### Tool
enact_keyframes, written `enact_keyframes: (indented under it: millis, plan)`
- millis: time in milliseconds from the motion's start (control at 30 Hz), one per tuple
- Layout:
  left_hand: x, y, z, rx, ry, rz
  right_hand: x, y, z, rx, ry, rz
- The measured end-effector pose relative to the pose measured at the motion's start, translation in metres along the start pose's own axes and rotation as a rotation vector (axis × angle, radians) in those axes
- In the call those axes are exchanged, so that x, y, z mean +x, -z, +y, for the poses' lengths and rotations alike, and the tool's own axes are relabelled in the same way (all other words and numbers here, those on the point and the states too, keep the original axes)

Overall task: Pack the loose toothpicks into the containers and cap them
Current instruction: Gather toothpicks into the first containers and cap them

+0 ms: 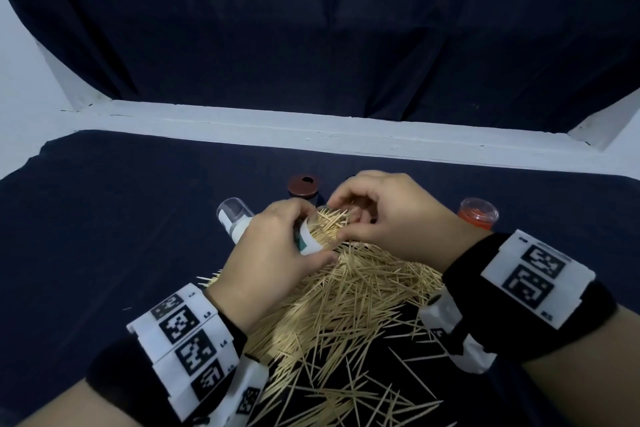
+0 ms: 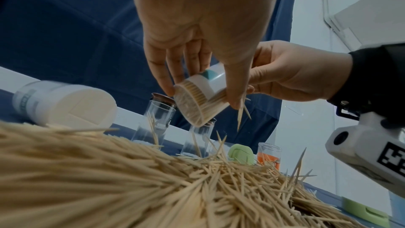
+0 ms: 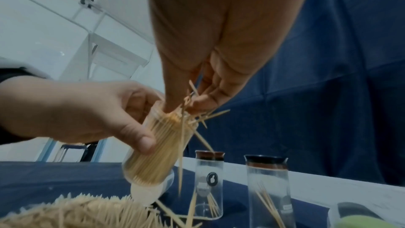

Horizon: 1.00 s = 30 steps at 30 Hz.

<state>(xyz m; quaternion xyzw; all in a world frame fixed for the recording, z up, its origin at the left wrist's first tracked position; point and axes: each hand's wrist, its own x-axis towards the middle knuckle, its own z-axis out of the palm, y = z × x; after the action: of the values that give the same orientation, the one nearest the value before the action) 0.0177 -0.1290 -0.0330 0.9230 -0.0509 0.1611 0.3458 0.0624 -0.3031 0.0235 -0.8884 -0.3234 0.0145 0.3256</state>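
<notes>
My left hand (image 1: 308,230) grips a clear toothpick container (image 1: 311,246) with a white and teal label, tilted over the pile. It is packed almost full of toothpicks (image 3: 157,148). My right hand (image 1: 346,218) is at its open mouth, with its fingertips (image 3: 197,101) pinching a few toothpicks that stick out at odd angles. One or two hang loose below the rim (image 2: 240,117). A big heap of loose toothpicks (image 1: 346,315) lies on the dark cloth under both hands. No cap is on the held container.
A second labelled container (image 1: 235,218) lies on its side to the left. Two glass jars with brown lids (image 3: 209,185) (image 3: 266,188), holding a few toothpicks, stand behind. An orange-topped container (image 1: 478,215) stands right. Green caps (image 2: 241,153) lie near the pile.
</notes>
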Motion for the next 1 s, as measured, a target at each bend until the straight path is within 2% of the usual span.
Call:
enact_keyframes:
  millis: [133,300,433,567,700,767,867,1000]
  plan:
    - [0.001,0.001,-0.002,-0.037,0.016,0.015,-0.001,0.004,0.003,0.133,-0.014,0.112]
    - [0.001,0.000,-0.001,-0.073,0.005,0.013,-0.002,-0.001,0.003,0.109,-0.058,0.158]
    - [0.000,-0.001,-0.001,-0.103,-0.006,0.007,0.000,-0.008,0.002,0.029,-0.097,0.149]
    - [-0.001,-0.001,-0.002,-0.105,-0.001,0.012,0.000,-0.005,-0.003,0.059,-0.058,0.163]
    - [-0.001,-0.001,0.001,-0.109,-0.013,0.003,0.000,-0.008,-0.005,0.031,-0.037,0.111]
    - [-0.001,-0.001,0.002,-0.097,-0.010,0.004,0.000,-0.008,-0.005,0.081,-0.021,0.166]
    - [-0.001,0.000,0.001,-0.083,-0.002,0.013,0.001,-0.002,-0.004,0.308,-0.030,0.318]
    - [-0.001,0.001,0.000,-0.100,-0.003,0.017,0.001,-0.001,-0.005,0.401,-0.085,0.354]
